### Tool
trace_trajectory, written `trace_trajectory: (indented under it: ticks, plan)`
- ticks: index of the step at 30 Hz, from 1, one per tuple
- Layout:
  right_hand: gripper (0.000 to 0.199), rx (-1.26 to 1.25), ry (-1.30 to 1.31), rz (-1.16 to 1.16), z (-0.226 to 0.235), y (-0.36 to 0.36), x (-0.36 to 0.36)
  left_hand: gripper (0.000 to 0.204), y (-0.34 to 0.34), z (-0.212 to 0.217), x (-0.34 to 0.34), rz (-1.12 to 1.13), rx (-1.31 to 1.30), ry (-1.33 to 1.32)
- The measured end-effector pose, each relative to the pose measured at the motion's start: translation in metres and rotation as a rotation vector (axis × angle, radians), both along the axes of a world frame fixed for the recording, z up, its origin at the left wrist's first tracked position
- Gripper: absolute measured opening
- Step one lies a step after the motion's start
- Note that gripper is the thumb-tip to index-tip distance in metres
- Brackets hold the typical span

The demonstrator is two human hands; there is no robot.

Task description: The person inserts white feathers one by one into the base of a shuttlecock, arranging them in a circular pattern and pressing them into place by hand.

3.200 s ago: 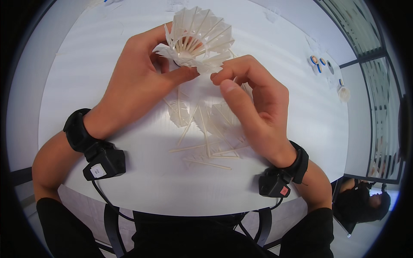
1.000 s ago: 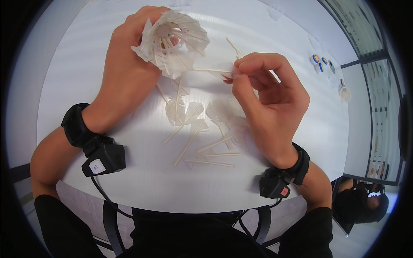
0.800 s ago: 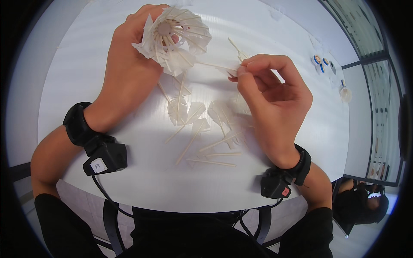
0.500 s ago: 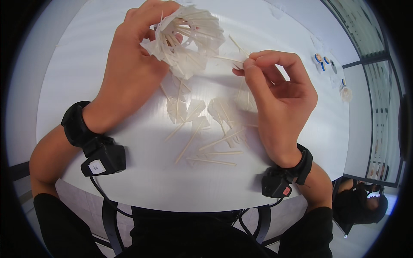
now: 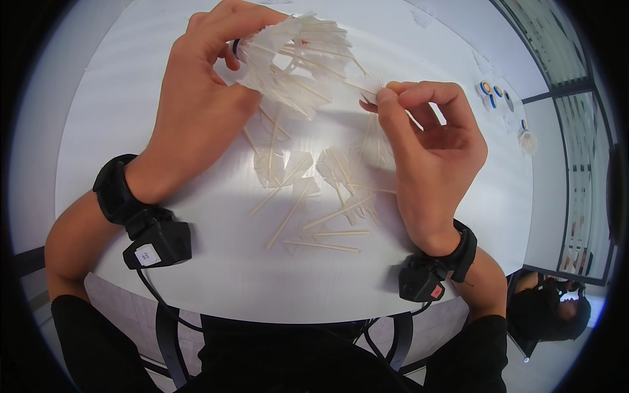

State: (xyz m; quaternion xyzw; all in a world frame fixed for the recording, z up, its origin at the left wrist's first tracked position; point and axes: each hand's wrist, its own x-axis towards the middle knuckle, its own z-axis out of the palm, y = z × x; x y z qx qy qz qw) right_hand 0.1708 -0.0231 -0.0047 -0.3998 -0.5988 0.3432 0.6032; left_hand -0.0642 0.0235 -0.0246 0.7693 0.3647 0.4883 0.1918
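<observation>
meanwhile, left hand (image 5: 196, 111) gripped a shuttlecock (image 5: 298, 62) by its base | right hand (image 5: 432, 150) pinched one feather (image 5: 370, 88) | light, fragile: likely best held at the quill

My left hand (image 5: 196, 98) is raised, fingers curled over and closed in a grip, wrist bent, forearm coming up from the lower left. My right hand (image 5: 429, 141) is beside it, thumb and forefinger pinched together at the tips, other fingers curled loosely, palm toward me.
</observation>
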Motion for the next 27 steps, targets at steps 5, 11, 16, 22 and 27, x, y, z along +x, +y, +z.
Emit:
trace_trajectory:
  ticks: [5,11,16,22,27]
  plan:
    - [0.014,0.017,-0.078,-0.015,0.0,0.0,0.001,0.053,-0.001,0.0,0.004,0.015,0.007,-0.034]
    - [0.018,0.03,-0.168,-0.072,0.003,-0.002,0.0,0.056,-0.001,0.001,0.002,-0.002,0.023,-0.012]
    - [0.018,0.045,-0.199,-0.101,0.004,-0.003,0.001,0.045,-0.002,0.008,0.004,0.033,0.046,0.102]
    - [0.018,0.101,-0.162,-0.112,0.0,-0.001,0.001,0.042,-0.006,0.011,0.008,0.084,0.038,0.124]
    - [0.018,0.127,-0.158,-0.094,0.001,-0.001,0.002,0.043,-0.006,0.012,0.007,0.072,0.035,0.123]
